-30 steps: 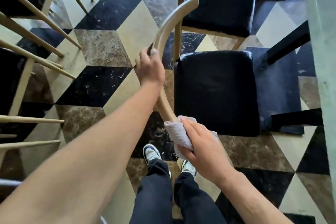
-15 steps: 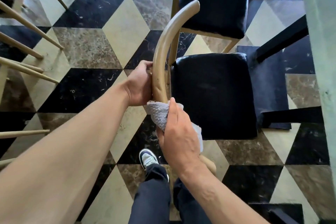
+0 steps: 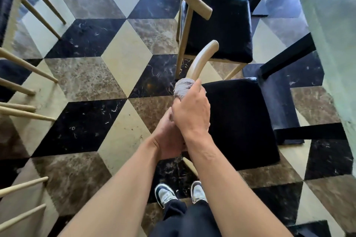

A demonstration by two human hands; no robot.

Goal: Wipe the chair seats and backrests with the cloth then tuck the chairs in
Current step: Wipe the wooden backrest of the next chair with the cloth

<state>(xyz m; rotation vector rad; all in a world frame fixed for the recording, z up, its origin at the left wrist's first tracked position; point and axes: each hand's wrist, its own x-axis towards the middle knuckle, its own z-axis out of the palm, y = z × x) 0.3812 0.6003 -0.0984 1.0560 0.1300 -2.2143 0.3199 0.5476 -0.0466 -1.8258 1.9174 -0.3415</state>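
A chair with a curved tan wooden backrest (image 3: pixel 203 57) and a black padded seat (image 3: pixel 238 121) stands right in front of me. My right hand (image 3: pixel 190 113) presses a grey cloth (image 3: pixel 182 87) around the backrest rail, partway along the curve. My left hand (image 3: pixel 167 140) grips the same rail just below and behind the right hand, partly hidden by it. The far tip of the rail sticks out beyond the cloth.
A second chair (image 3: pixel 217 27) of the same kind stands just beyond. A pale green table (image 3: pixel 327 34) with black legs (image 3: pixel 287 57) runs along the right. Tan legs of other chairs (image 3: pixel 28 15) crowd the left. My shoes (image 3: pixel 165 194) stand on the patterned tile floor.
My right hand has slid the cloth along the backrest rail, from its near end up toward the far tip. My left hand has shifted down the rail, now behind the right.
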